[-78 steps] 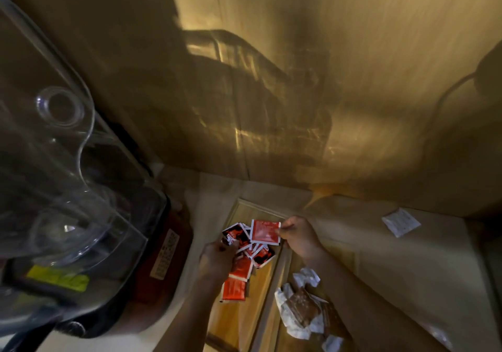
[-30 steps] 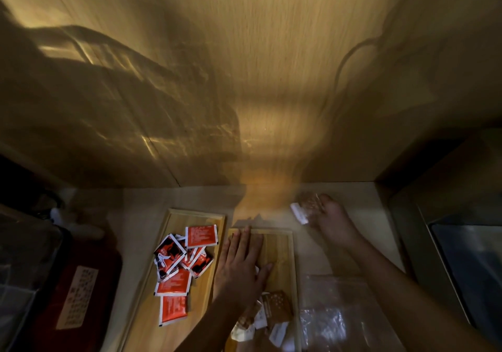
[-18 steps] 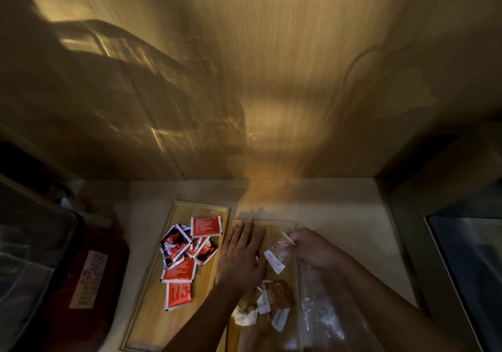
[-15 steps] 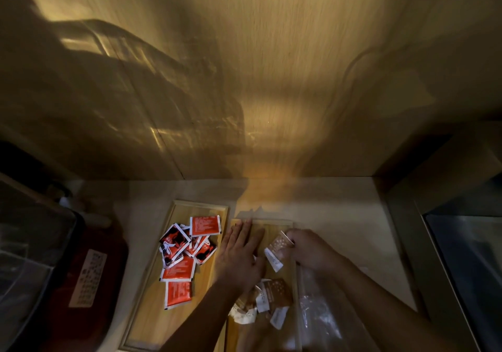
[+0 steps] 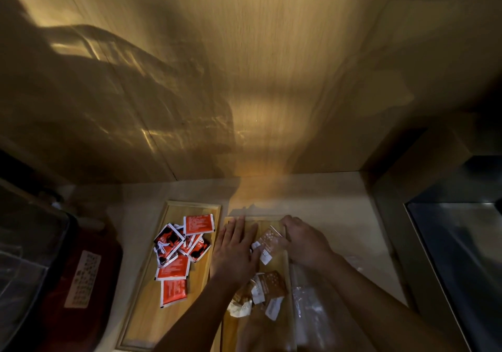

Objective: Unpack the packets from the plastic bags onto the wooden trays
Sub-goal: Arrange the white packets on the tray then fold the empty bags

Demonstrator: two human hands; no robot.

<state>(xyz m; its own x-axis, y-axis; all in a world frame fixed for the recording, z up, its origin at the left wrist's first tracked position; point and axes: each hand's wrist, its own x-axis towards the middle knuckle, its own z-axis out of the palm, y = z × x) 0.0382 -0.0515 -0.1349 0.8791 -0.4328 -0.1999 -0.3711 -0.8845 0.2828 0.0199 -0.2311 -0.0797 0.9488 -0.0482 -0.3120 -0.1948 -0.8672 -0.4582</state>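
Two wooden trays lie side by side on the counter. The left tray (image 5: 141, 308) holds several red packets (image 5: 173, 267). The right tray (image 5: 231, 327) holds several brown-and-white packets (image 5: 269, 286). My left hand (image 5: 233, 254) lies flat, fingers spread, on the far end of the right tray. My right hand (image 5: 304, 243) pinches one brown-and-white packet (image 5: 270, 244) over that tray, right beside my left hand's fingers. A clear plastic bag (image 5: 315, 313) lies flat on the counter just right of the tray, partly under my right forearm.
A wooden wall rises behind the counter (image 5: 326, 207). At the left stands a dark red appliance (image 5: 84, 283) with a white label, and a clear plastic cover (image 5: 24, 264) beside it. A dark steel sink or basin (image 5: 461, 251) fills the right edge.
My right hand fetched a brown-and-white packet from the far right of the counter and brought it over the right tray. My left hand moved from the red packets onto the right tray.
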